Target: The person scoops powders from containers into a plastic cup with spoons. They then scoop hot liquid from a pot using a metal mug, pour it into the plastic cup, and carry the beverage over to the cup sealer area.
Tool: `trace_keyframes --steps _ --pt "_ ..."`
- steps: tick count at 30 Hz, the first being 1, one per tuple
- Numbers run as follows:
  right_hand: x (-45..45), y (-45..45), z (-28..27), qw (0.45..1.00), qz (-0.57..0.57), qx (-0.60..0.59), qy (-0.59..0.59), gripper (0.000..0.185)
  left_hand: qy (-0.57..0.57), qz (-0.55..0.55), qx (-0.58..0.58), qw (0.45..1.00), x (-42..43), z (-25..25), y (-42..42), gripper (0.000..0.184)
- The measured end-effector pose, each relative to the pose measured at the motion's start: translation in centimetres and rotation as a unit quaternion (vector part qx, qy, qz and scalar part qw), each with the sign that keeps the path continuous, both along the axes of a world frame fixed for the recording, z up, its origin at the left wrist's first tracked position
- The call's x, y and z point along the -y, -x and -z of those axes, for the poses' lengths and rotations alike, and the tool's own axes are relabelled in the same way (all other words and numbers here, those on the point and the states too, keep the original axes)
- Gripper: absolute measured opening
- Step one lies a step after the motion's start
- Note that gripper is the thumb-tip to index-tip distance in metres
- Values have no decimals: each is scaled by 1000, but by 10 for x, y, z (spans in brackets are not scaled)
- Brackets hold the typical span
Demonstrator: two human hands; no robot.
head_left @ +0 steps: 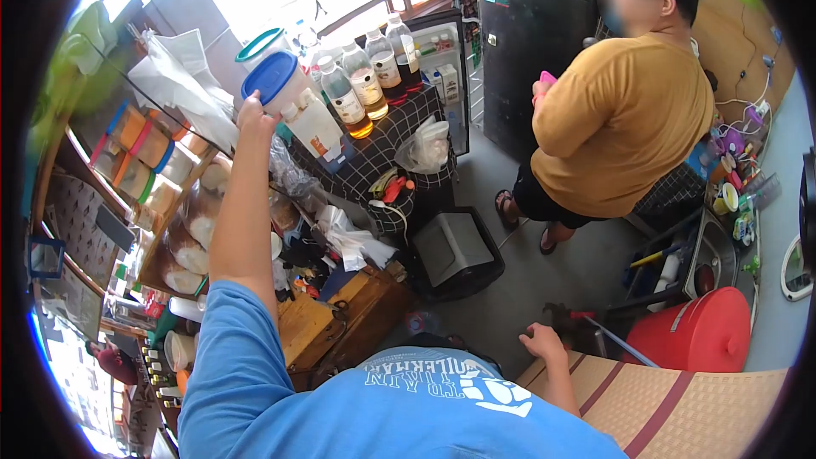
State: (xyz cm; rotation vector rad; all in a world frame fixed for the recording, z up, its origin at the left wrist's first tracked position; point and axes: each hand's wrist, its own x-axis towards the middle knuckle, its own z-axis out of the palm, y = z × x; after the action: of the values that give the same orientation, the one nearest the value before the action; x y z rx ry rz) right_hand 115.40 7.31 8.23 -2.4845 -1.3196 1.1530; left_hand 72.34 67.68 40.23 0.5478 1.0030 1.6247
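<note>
My left hand (257,116) is stretched far forward, its fingers closed at the near edge of a clear plastic container (287,93) with a blue lid (270,76). Beside that container stand several clear bottles (364,85) with pale labels and amber or dark liquid in them. Another tub with a green-rimmed lid (260,45) is just behind. Low on the right, my right hand (544,343) hangs near a woven tan surface (680,408), fingers loosely bent and apart, with nothing in it.
A person in a mustard shirt (625,110) stands by a black fridge (535,51), holding something pink (546,78). A black bin (455,246) stands on the floor. At right are a red drum (693,327) and a sink (714,251). Shelves of bagged goods (191,229) line the left.
</note>
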Motion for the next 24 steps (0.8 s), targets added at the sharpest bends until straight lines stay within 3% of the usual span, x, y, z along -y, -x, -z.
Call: trace_keyframes --steps 5,13,17,19,21,24 --pt "7 -1 7 998 -6 -16 66 52 47 -10 -15 999 12 -6 -8 39" --pt "21 -6 33 996 1 -26 81 53 112 -13 -79 990 13 -14 -10 40" --pt "29 -7 47 995 7 -44 87 52 110 4 -74 991 6 -3 -6 43" --pt "39 -6 63 997 -3 -34 70 50 101 8 -146 984 19 0 -11 46" --pt "30 -15 74 997 -18 -40 56 46 145 31 -144 978 9 12 0 49" --pt "52 -12 104 998 -38 -43 38 43 102 28 -102 989 17 29 -4 50"
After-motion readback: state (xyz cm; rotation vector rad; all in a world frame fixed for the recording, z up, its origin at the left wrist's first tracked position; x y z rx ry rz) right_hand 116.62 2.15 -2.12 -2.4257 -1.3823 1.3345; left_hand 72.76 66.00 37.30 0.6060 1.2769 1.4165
